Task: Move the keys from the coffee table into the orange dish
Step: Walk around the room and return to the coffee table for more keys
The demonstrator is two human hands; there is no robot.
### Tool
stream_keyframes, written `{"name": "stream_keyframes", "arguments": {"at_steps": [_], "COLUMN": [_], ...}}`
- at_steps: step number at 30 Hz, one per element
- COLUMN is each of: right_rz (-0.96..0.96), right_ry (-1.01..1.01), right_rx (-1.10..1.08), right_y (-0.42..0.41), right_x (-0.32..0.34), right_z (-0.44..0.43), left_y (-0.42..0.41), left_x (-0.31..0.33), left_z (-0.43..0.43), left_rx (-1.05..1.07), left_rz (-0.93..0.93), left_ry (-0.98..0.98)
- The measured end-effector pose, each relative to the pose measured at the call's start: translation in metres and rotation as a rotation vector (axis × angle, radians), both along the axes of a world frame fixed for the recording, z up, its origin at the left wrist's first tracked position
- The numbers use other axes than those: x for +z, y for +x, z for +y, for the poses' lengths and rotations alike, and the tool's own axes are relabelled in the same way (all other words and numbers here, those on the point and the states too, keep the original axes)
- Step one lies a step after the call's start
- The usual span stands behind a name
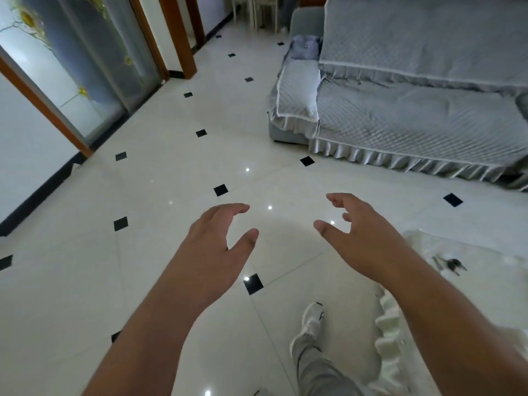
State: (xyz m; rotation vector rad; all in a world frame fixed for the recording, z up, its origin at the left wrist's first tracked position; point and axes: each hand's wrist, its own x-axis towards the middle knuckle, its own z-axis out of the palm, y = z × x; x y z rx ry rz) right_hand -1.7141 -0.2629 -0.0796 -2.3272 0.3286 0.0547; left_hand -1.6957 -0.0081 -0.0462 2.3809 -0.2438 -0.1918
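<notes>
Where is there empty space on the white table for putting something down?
The white-clothed coffee table is bare on both sides of the keys: toward the sofa, and toward its frilly near edge. The right hand and forearm overlap the table's left edge. Both hands are open and empty.

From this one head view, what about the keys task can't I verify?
- Orange dish: nowhere in the head view, so its place is unknown.
- Keys: small dark shapes on the white cloth beside the right forearm; too small to count.
- Coffee table: covered by the cloth and cut off by the right edge.
- Left hand and right hand: open, holding nothing.
</notes>
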Motion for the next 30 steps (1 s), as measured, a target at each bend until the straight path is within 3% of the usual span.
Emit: {"name": "stream_keyframes", "arguments": {"at_steps": [15, 22, 30], "right_rz": [-0.079, -0.019, 0.053], "right_ry": [0.036, -0.046, -0.102], "right_rx": [-0.150, -0.334, -0.647], "right_y": [0.162, 0.180, 0.215], "right_x": [0.013, 0.015, 0.013], "right_z": [-0.116, -0.179, -0.229], "left_y": [0.177, 0.246, 0.359], "left_x": [0.009, 0.002, -0.008], "left_z": [-0.133, -0.208, -0.306], "left_rx": [-0.155, -0.330, -0.674], "left_rz": [-0.040, -0.002, -0.049], "left_ry": [0.023, -0.007, -0.031]}}
